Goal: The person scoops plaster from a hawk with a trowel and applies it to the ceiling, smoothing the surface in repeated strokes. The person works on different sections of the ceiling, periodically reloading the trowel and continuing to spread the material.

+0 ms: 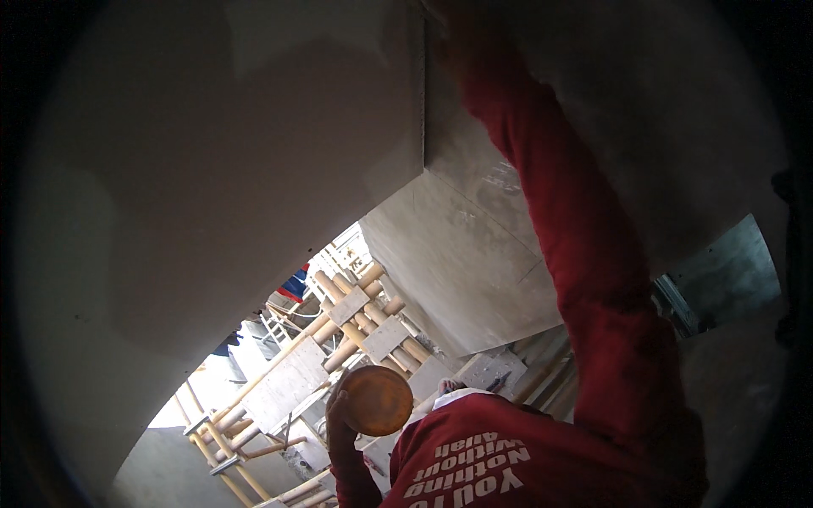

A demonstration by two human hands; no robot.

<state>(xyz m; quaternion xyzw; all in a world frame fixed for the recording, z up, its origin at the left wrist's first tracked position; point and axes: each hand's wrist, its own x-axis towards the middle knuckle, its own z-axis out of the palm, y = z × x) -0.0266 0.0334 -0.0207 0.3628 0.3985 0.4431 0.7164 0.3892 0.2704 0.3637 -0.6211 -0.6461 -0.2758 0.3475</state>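
Observation:
Low in the middle, my left hand (339,420) is closed on the edge of a round orange-brown dish (378,400), whose face is turned toward the camera. My right arm, in a red sleeve, stretches far up toward the top edge. There my right hand (453,42) is dark and partly cut off, close to the corner line where two grey plastered surfaces meet. Its fingers do not show clearly, and whether it holds anything is hidden. The large smooth surface (212,195) fills the upper left, and the mottled wall (461,254) stands beside it.
Below lies scaffolding of tan poles (343,351) with pale boards (284,385) laid across them. Bright daylight comes through the gap at lower left. A grey opening (720,279) shows at the right. A red and blue cloth (294,284) hangs beyond the poles.

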